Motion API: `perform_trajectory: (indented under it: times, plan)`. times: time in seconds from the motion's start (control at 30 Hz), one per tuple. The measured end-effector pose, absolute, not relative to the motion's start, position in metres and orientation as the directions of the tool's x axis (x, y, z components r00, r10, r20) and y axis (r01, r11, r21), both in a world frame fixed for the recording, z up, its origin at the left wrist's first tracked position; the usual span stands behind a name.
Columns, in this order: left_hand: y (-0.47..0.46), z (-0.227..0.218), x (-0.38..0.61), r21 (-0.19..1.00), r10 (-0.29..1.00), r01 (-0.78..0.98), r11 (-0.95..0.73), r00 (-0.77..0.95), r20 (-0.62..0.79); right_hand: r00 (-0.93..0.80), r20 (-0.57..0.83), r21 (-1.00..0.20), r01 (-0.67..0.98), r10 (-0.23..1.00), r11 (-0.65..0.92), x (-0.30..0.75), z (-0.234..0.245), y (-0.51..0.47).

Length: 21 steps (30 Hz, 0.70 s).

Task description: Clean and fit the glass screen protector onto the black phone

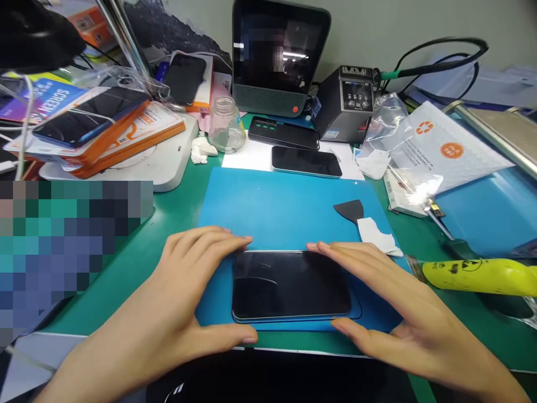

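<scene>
A black smartphone [289, 284] lies face up on a blue work mat [285, 210], near the table's front edge. My left hand [184, 280] rests at the phone's left end, fingers stretched along its far edge and thumb at its near edge. My right hand [386, 296] mirrors it at the right end, fingers on the far corner and thumb by the near corner. Both hands frame the phone loosely with fingers extended.
A black spudger with a white cloth [369, 226] lies on the mat. A yellow tool [478, 275] is at right. Behind are another phone [306, 161], a glass jar [225, 124], a soldering station [346, 103], a small monitor [279, 56] and stacked orange boxes [109, 131].
</scene>
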<state>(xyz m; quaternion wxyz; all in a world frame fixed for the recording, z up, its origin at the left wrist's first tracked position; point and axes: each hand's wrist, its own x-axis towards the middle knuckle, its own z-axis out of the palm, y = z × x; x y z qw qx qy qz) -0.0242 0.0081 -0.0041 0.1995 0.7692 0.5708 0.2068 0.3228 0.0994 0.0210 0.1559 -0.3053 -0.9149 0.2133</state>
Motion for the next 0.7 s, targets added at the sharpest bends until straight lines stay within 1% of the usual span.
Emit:
perform_trajectory:
  times: [0.17,0.37,0.43,0.6,0.7]
  plan:
    - [0.007,-0.007,-0.025,0.481,0.943,0.811,-0.333,0.304,0.140,-0.753,0.153,-0.528,0.485,0.640,0.697,0.323,0.019,0.100]
    - [0.006,-0.005,-0.026,0.407,0.935,0.843,-0.351,0.338,0.107,-0.746,0.136,-0.549,0.491,0.652,0.676,0.327,0.014,0.099]
    - [0.006,-0.004,-0.025,0.405,0.937,0.847,-0.345,0.338,0.092,-0.754,0.123,-0.533,0.499,0.646,0.684,0.329,0.011,0.098]
    - [0.003,0.000,-0.024,0.428,0.962,0.867,-0.254,0.272,0.018,-0.764,0.113,-0.458,0.528,0.636,0.716,0.338,0.003,0.096]
    - [0.001,0.001,-0.023,0.440,0.966,0.866,-0.236,0.256,0.014,-0.761,0.118,-0.449,0.532,0.637,0.718,0.340,-0.002,0.096]
